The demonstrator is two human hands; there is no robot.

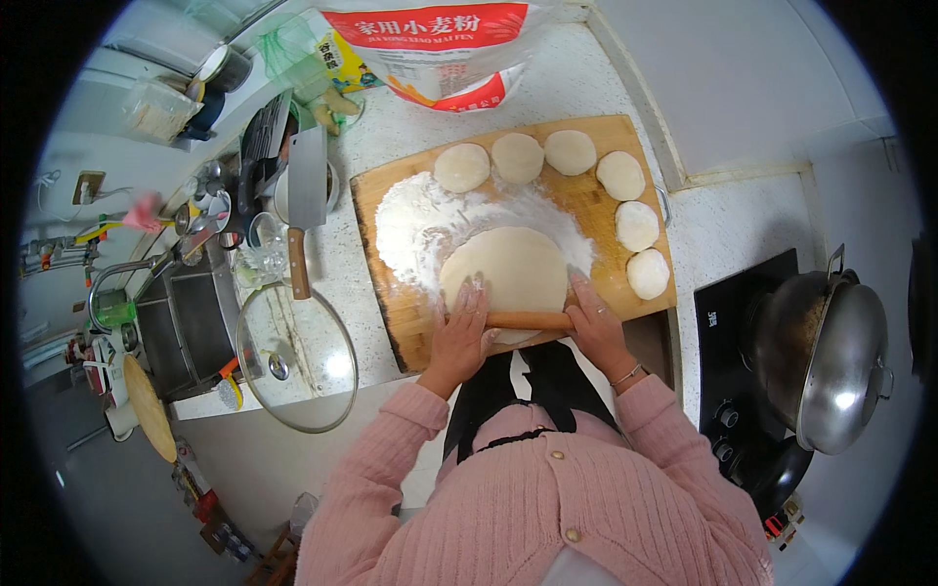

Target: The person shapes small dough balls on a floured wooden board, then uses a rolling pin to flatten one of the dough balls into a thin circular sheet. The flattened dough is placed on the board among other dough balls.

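Observation:
A wooden rolling pin (529, 321) lies across the near part of a flattened round of dough (506, 267). My left hand (462, 322) is on the pin's left end, its fingers stretched forward over the dough's edge. At the other end, my right hand (595, 319) holds the pin, fingertips by the dough's right side. Beneath is a wooden board (407, 333) with a dark left edge. Loose white flour (410, 227) is heaped left of and behind the dough. Several small dough discs (518, 158) line the board's back and right edges.
A cleaver (306, 179) and a glass lid (293, 359) lie left of the board, near the sink (198, 315). Behind stands a flour bag (440, 55). On the right, a lidded metal wok (835, 366) sits on a black gas hob (722, 351).

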